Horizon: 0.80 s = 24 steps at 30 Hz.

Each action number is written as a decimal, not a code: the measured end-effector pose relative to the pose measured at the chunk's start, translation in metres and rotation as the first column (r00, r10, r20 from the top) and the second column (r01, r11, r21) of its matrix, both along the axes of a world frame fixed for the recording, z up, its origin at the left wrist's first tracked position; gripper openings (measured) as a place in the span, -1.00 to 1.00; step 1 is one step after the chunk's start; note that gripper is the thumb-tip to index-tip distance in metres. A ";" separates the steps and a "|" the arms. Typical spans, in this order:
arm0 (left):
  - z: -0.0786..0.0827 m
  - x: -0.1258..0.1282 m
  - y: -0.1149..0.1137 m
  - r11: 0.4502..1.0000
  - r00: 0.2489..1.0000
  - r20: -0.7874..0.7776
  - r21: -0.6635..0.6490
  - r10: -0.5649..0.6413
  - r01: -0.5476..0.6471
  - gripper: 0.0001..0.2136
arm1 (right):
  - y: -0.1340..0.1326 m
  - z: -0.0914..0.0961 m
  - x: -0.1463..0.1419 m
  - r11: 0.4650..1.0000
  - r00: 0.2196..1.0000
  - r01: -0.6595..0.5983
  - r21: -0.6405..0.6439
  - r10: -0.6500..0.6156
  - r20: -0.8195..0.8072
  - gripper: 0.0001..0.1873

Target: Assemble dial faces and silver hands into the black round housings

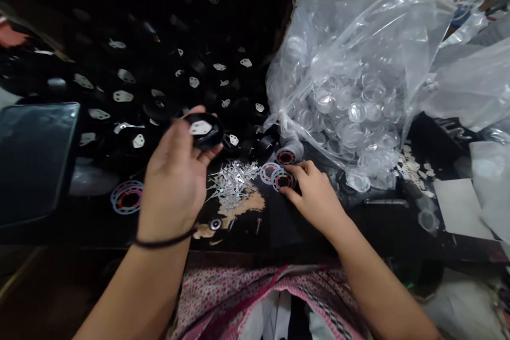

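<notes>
Disc (207, 137) in left hand (175, 172) — fingers (213, 154) half-curled

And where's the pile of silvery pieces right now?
Near the middle of the head view, the silvery pile lies on the table, between the left hand and right hand.

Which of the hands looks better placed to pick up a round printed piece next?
Likely the right hand: its fingers are at a round printed piece, while the left hand holds a black round case.

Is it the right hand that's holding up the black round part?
No, the left hand holds the black round part, while the right hand touches a ringed disc on the dark table.
</notes>
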<state>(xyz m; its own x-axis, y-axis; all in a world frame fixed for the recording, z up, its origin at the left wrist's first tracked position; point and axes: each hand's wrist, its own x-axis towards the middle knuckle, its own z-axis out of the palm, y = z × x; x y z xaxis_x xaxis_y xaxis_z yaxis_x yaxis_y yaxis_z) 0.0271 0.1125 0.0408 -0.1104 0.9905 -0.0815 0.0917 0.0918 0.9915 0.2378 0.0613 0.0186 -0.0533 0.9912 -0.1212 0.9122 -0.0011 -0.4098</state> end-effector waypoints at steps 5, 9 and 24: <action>-0.004 0.006 -0.055 0.882 0.750 0.602 -0.468 0.273 0.055 -0.67 | 0.010 -0.009 0.004 0.996 0.977 0.086 0.027 -0.078 -0.200 -0.82; -0.015 0.010 -0.079 0.778 0.671 0.624 -0.619 0.401 0.111 -0.68 | 0.014 -0.010 0.014 0.992 0.903 0.124 0.001 -0.113 -0.415 -0.87; -0.028 0.026 -0.094 0.965 0.675 0.726 -0.248 0.129 0.083 -0.68 | -0.010 0.005 -0.016 0.966 0.593 0.000 -0.260 -0.210 -0.778 -0.82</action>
<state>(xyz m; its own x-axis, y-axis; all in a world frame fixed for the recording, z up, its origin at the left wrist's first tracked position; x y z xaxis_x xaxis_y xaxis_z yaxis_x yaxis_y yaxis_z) 0.0533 0.0181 0.0126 0.0677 0.9231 -0.3785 -0.6570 0.3267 0.6794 0.2217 0.0514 0.0234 -0.1288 0.9496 -0.2856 0.2109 -0.2552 -0.9436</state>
